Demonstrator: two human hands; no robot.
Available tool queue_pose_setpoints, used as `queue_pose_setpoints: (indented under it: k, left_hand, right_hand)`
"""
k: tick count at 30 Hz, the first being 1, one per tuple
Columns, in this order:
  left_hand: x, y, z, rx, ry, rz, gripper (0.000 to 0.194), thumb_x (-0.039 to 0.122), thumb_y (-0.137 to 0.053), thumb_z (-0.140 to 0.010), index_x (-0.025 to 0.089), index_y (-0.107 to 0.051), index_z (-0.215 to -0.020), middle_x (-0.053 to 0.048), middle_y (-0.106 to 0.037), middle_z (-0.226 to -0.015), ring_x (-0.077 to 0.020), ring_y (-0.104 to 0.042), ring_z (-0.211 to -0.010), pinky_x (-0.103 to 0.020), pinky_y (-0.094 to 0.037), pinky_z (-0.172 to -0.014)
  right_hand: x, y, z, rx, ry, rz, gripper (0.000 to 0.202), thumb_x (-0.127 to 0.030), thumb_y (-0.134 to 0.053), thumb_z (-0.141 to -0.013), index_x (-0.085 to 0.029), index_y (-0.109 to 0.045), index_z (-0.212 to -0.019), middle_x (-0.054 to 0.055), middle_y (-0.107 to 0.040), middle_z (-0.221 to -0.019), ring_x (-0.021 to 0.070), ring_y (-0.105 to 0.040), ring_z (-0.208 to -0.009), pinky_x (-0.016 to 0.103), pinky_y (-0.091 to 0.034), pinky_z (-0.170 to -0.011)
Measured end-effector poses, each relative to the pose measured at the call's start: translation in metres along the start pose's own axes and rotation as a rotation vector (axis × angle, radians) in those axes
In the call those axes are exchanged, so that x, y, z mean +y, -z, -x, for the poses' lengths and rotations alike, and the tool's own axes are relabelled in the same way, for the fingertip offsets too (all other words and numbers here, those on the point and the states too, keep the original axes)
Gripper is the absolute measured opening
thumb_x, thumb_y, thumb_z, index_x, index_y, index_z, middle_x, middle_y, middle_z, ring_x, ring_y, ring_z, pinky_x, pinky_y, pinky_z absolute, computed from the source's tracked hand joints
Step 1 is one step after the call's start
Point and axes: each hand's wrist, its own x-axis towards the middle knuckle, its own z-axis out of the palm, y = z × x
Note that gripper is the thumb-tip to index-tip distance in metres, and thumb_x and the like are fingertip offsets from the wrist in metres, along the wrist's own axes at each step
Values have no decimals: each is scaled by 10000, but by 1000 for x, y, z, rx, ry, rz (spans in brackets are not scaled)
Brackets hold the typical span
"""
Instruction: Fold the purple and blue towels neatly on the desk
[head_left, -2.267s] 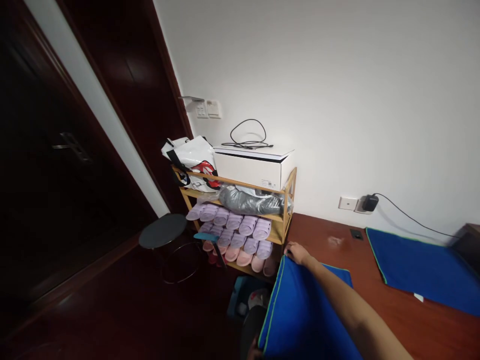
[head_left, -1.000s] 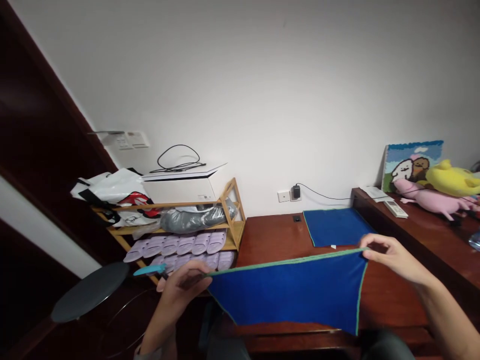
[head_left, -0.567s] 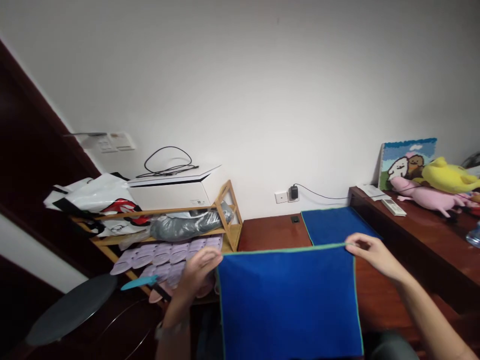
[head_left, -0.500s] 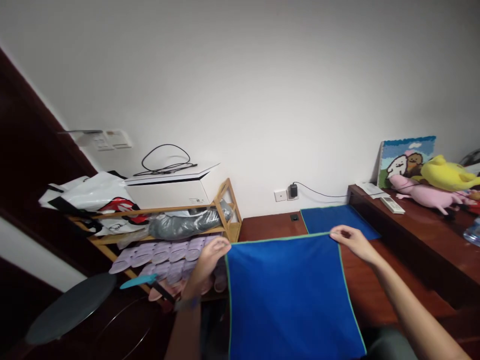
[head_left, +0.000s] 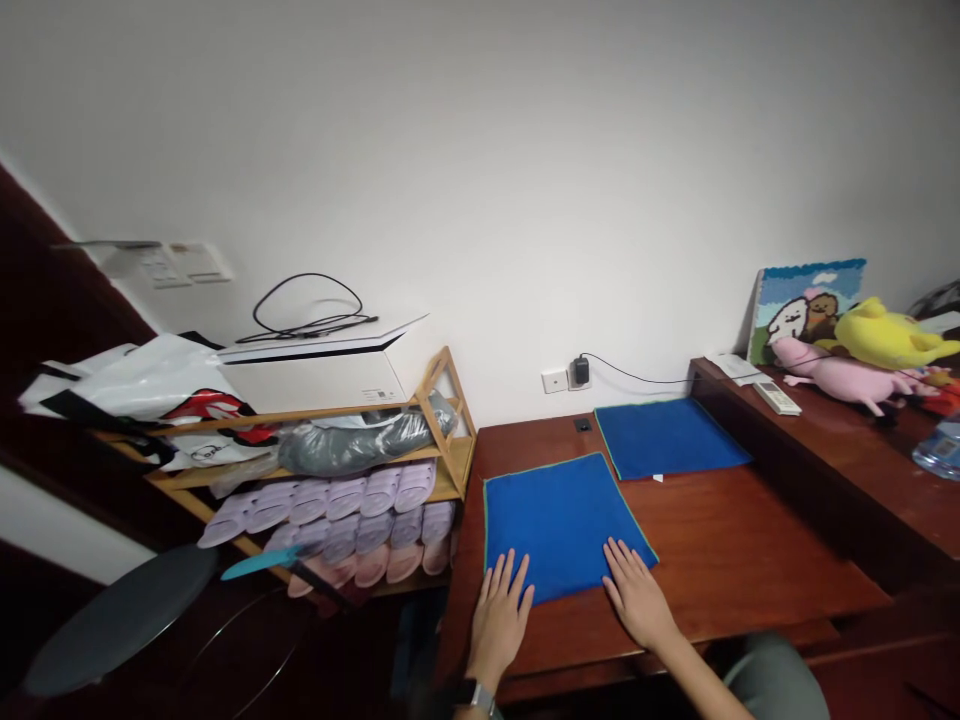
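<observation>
cloth (head_left: 559,520), held up earlier, lies on desk (head_left: 720,540)

And here at the left of the frame, a line of dark script ran across the white plastic carrier bag with the red print (head_left: 142,388), low on its front, but folds and blur kept it from spelling out any sure word! Over to the white rectangular cardboard box (head_left: 315,380), left of centre: small dark print and a tiny square, code-like mark (head_left: 381,394) sat near the lower right of its front, too small to read. Then, right of centre, a small white tag (head_left: 658,478) on the blue, green-edged cloth (head_left: 664,437) by the wall, its face illegible!
</observation>
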Motion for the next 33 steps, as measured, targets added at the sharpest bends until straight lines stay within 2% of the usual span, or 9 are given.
queue_pose_setpoints:
  k: [6,12,18,21,23,25,28,31,33]
  left_hand:
    - [-24,13,20,-88,-66,-95,544,508,-392,-1064,412,-335,-1596,4,-355,-1679,-273,-336,-1546,-544,-328,-1245]
    - [-16,11,37,-43,-55,-159,549,418,-358,-1084,396,-251,-1622,3,-294,-1703,-249,-316,-1554,-522,-344,-1245]
    - [-20,18,52,-137,-55,-102,530,431,-355,-1083,410,-292,-1609,15,-308,-1697,-254,-295,-1561,-552,-313,-1257]
    - [-15,26,49,-154,-9,87,517,468,-378,-1069,395,-388,-1581,14,-331,-1691,-258,-286,-1566,-575,-241,-1281]
    - [3,24,41,-105,61,331,525,508,-409,-1051,377,-445,-1559,11,-342,-1690,-253,-286,-1567,-547,-221,-1294]
    - [35,14,27,-44,149,680,554,538,-381,-1047,338,-465,-1557,-13,-368,-1681,-245,-323,-1553,-498,-267,-1288]
    - [90,-12,2,-15,255,1204,658,522,-174,-1058,226,-420,-1591,-102,-443,-1636,-262,-427,-1498,-480,-391,-1230]
    - [118,-34,-14,-4,394,1438,704,497,-79,-1046,208,-389,-1607,-140,-476,-1609,-271,-452,-1480,-514,-417,-1210]
    - [108,-40,-11,37,470,1485,711,537,-87,-1037,237,-378,-1612,-142,-500,-1592,-274,-471,-1466,-530,-431,-1199]
  right_hand:
    - [6,12,27,-69,82,211,571,-502,-416,-1062,-285,-407,-1590,20,-384,-1646,262,-346,-1535,481,-320,-1266]
    - [14,1,45,35,164,318,667,-493,-455,-1056,-286,-222,-1645,33,-320,-1671,263,-352,-1532,466,-335,-1259]
    - [19,20,64,-35,153,309,624,-487,-443,-1058,-306,-285,-1634,21,-343,-1670,248,-357,-1531,464,-316,-1270]
    - [5,31,65,-80,-9,91,609,-552,-477,-1029,-303,-427,-1582,22,-383,-1657,267,-345,-1537,486,-279,-1285]
    - [-15,28,56,-50,-151,-179,628,-606,-513,-997,-307,-487,-1549,23,-398,-1652,270,-325,-1547,492,-222,-1301]
    - [-39,16,41,-7,-275,-558,654,-659,-539,-962,-312,-531,-1517,28,-432,-1635,262,-338,-1541,489,-201,-1303]
    - [-70,-15,15,54,-405,-1176,700,-733,-599,-878,-276,-639,-1406,65,-539,-1561,273,-446,-1481,499,-295,-1265]
    - [-73,-38,3,192,-527,-1499,636,-714,-674,-803,-258,-719,-1244,78,-635,-1464,280,-513,-1430,497,-352,-1237]
    - [-58,-38,5,293,-592,-1559,562,-681,-669,-810,-262,-724,-1180,78,-684,-1396,272,-542,-1406,492,-366,-1231]
